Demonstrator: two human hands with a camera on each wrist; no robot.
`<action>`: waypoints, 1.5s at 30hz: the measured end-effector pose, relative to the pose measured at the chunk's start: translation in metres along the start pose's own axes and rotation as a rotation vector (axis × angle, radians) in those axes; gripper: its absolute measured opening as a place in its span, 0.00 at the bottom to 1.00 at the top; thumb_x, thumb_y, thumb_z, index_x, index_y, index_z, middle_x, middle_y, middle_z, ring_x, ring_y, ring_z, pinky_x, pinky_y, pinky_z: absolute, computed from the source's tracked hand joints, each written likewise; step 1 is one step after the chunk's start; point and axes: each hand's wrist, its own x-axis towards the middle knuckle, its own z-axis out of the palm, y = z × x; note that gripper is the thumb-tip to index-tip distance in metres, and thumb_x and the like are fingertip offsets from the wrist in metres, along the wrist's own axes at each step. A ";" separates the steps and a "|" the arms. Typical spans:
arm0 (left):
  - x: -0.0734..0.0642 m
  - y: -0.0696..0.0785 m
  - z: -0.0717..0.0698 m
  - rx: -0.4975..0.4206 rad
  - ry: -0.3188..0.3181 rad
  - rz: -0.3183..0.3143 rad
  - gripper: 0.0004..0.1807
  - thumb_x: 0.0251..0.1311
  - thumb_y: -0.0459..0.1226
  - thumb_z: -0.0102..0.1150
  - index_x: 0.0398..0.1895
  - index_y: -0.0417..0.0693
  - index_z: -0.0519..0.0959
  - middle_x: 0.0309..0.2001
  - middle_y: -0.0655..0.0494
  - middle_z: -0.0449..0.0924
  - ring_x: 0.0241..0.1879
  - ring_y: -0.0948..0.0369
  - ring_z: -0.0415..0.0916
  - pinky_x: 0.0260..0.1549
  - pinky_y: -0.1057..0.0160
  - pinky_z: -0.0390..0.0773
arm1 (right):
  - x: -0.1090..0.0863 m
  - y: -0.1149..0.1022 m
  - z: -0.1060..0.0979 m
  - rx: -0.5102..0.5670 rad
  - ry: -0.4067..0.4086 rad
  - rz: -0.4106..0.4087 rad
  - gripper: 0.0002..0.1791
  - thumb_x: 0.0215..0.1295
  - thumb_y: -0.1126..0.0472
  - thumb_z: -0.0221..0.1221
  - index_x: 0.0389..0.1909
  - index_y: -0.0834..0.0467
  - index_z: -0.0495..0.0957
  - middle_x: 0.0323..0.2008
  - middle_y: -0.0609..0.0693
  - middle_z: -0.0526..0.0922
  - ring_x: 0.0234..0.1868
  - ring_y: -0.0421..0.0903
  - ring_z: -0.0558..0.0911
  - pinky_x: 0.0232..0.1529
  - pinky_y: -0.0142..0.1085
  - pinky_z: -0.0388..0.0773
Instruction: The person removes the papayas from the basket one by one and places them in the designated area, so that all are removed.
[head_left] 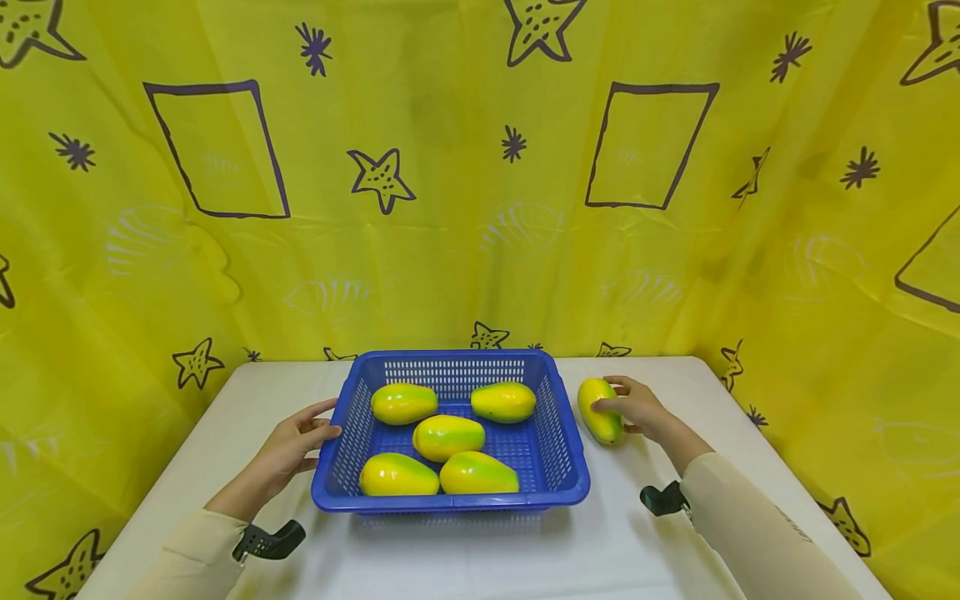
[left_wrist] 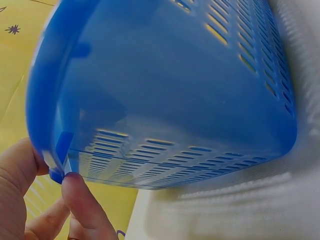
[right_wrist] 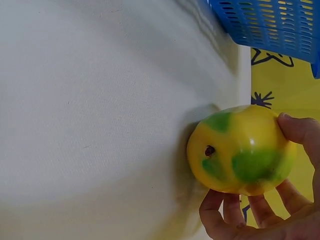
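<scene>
A blue plastic basket (head_left: pixel 450 502) with slotted walls stands in the middle of the table and holds several glossy yellow-green papayas (head_left: pixel 448 438). My left hand (head_left: pixel 288 446) pinches the basket's left rim between thumb and fingers; the left wrist view shows the rim (left_wrist: pixel 42 100) close up. To the right of the basket, one more papaya (head_left: pixel 595 400) lies apart from it. My right hand (head_left: pixel 636 407) grips this papaya, thumb on one side and fingers on the other. In the right wrist view, the papaya (right_wrist: pixel 235 145) shows a dark spot at its end.
A white cloth covers the table (head_left: pixel 480 558). Yellow curtains (head_left: pixel 450 275) with drawn stars and fish hang behind it and along both sides. Each forearm wears a dark strapped-on piece (head_left: pixel 273 540) near the wrist.
</scene>
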 end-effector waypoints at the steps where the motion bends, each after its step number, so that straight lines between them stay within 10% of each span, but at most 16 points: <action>1: 0.000 0.000 0.000 0.000 0.000 0.001 0.38 0.65 0.40 0.59 0.75 0.42 0.56 0.55 0.40 0.75 0.46 0.57 0.79 0.45 0.54 0.84 | 0.000 0.000 0.000 -0.001 -0.001 0.000 0.44 0.62 0.56 0.64 0.75 0.61 0.53 0.71 0.71 0.54 0.66 0.69 0.63 0.60 0.63 0.71; 45: 0.001 0.000 0.000 0.008 0.000 -0.009 0.38 0.65 0.41 0.58 0.76 0.43 0.56 0.57 0.38 0.74 0.46 0.57 0.79 0.44 0.55 0.84 | -0.003 -0.004 -0.016 0.018 0.036 -0.011 0.43 0.64 0.55 0.61 0.74 0.66 0.52 0.70 0.73 0.57 0.68 0.68 0.64 0.63 0.57 0.71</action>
